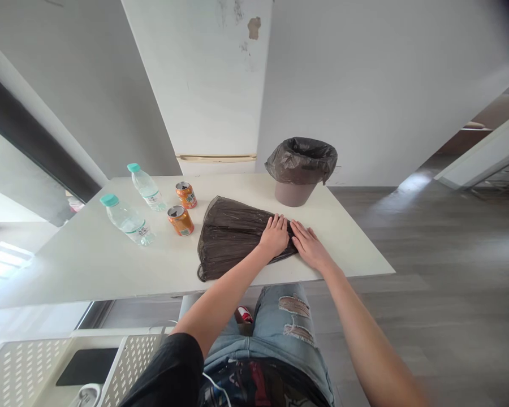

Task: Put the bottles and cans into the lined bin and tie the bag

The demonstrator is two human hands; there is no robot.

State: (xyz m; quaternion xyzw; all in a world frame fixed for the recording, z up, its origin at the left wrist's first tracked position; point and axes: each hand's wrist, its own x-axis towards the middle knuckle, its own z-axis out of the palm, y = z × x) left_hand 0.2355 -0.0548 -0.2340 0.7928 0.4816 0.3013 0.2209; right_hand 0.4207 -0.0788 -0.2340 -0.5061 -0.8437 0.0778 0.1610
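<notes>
A black plastic garbage bag [229, 237] lies fanned out on the white table, wide on the left and gathered narrow on the right. On its narrow part rests my left hand [275, 236], palm down with the fingers stretched forward. My right hand [309, 246] lies flat against the gathered right end, its fingertips close to the left hand. Both hands cover part of the bag. Just beyond them stands a brownish trash bin [294, 194], lined with another black bag [299, 164] folded over its rim.
Two orange cans [186, 195] stand left of the bag. Farther left are two clear bottles [129, 220] with teal caps. The table's [89, 254] front edge is close to my legs. Behind it is a white fridge [212, 85]; a white perforated organizer [25, 362] sits at lower left.
</notes>
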